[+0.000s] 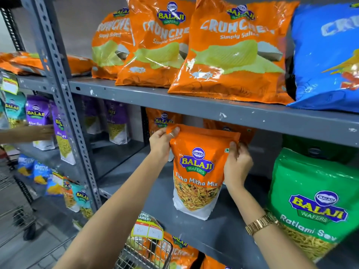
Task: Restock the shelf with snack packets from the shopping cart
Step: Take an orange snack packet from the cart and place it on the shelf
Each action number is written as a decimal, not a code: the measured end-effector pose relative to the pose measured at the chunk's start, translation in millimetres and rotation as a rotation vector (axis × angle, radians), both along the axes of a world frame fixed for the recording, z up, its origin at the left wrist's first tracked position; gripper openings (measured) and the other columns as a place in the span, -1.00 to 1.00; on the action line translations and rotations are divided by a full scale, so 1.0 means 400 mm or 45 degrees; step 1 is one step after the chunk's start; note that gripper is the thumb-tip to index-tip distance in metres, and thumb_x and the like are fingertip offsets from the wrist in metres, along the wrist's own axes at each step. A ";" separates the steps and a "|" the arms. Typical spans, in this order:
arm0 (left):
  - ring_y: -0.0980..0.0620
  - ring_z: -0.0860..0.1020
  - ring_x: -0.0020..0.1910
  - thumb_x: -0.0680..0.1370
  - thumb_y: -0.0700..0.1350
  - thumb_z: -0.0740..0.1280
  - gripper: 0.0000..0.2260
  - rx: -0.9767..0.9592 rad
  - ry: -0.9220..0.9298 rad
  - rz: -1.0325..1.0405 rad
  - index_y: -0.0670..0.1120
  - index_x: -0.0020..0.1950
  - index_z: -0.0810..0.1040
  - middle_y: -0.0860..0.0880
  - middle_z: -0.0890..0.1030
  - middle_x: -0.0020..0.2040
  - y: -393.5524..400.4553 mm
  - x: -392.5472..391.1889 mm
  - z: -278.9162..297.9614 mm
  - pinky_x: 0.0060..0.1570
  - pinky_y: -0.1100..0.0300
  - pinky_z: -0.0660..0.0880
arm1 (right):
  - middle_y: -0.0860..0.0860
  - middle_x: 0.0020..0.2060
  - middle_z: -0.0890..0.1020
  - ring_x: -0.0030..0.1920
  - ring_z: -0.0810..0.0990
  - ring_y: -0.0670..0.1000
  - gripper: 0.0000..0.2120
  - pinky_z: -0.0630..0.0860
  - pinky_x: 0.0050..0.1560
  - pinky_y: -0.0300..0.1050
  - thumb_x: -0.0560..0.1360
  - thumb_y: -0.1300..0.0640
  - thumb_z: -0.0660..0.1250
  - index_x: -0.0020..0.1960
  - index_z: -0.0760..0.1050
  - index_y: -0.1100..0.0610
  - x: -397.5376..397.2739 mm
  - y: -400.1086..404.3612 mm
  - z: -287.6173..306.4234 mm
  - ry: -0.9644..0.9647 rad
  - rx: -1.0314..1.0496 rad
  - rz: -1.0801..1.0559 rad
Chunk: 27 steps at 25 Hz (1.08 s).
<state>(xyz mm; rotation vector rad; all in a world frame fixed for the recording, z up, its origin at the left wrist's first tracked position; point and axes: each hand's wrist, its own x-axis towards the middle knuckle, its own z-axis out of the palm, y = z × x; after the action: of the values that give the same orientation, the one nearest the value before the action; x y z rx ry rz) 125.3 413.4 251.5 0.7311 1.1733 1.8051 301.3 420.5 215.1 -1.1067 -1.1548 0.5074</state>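
Tipping is your risk: both grips, left hand (pixel 163 140) and right hand (pixel 236 164), clench the Tikha Mitha Mix packet (pixel 198 175), upright on the middle shelf (pixel 223 235); letting go off-balance could topple it forward.

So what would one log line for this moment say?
both hands | holding Tikha Mitha Mix packet upright | middle shelf | placing

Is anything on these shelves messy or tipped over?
Yes. On the top shelf, far left, orange packets lie flat while the other orange bags stand leaning. Nothing looks spilled or torn.
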 end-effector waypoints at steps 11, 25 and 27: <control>-0.01 0.59 -0.08 0.42 -0.16 0.41 -0.90 -0.022 0.281 0.128 -0.09 -0.09 0.58 -0.08 0.63 -0.11 -0.102 -0.094 -0.039 0.01 0.14 0.52 | 0.28 0.20 0.52 0.24 0.44 0.09 -0.72 0.29 0.27 -0.40 0.46 0.37 0.32 0.17 0.45 0.31 -0.090 -0.097 -0.044 -0.305 0.484 -0.116; 0.23 0.55 -0.50 0.37 -0.52 0.26 -0.71 -0.621 0.405 0.379 -0.12 -0.31 0.52 0.15 0.59 -0.58 -0.730 -0.522 -0.475 -0.48 0.43 0.43 | 0.18 -0.16 0.71 -0.20 0.65 0.16 -0.79 0.42 -0.15 -0.14 0.44 0.21 0.20 -0.03 0.58 0.20 -0.566 -0.440 -0.409 -0.830 0.092 0.994; 0.23 0.50 -0.50 0.33 -0.47 0.36 -0.74 -0.765 0.488 0.387 -0.11 -0.36 0.51 0.14 0.57 -0.56 -0.821 -0.566 -0.541 -0.49 0.49 0.39 | 0.20 -0.11 0.69 -0.13 0.64 0.20 -0.82 0.50 -0.10 -0.06 0.45 0.32 0.26 0.01 0.56 0.20 -0.622 -0.494 -0.468 -1.001 0.004 1.159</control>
<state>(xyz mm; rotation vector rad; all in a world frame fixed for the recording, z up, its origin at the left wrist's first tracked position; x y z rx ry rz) -101.3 84.8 35.0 0.5686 2.0542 1.4410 52.6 223.0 27.9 -0.7222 -2.3759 0.7812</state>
